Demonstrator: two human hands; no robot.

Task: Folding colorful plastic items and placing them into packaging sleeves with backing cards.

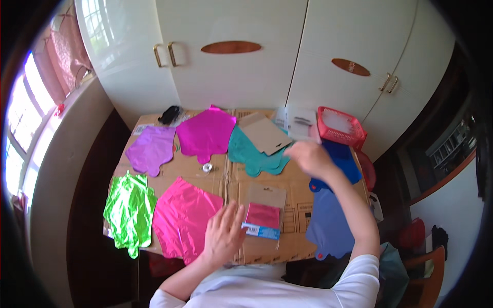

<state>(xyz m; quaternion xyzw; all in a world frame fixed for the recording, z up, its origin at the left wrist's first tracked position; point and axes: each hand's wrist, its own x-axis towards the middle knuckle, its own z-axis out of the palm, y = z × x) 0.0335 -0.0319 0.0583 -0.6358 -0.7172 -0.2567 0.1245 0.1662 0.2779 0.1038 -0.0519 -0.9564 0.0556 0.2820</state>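
My left hand (225, 231) is open, its fingers stretched out between a pink foil sheet (187, 218) and a clear packet (263, 215). The packet holds folded pink foil and has a blue-and-white label. At the right, my right hand (311, 160) is closed, fingertips beside teal foil sheets (257, 161); what they hold, if anything, is hidden. Beige cards (264, 133) lie on the teal foil. Under my right forearm are a dark blue foil sheet (345, 159) and a grey-blue one (331, 220).
Cardboard (205, 179) covers the table. Green foil (131, 213), lilac foil (151, 149) and magenta foil (208, 133) lie leftward, near a small white roll (207, 168). A black item (170, 114), a clear container (303, 126) and a red basket (341, 137) stand along the back. White cabinets (231, 77) rise behind.
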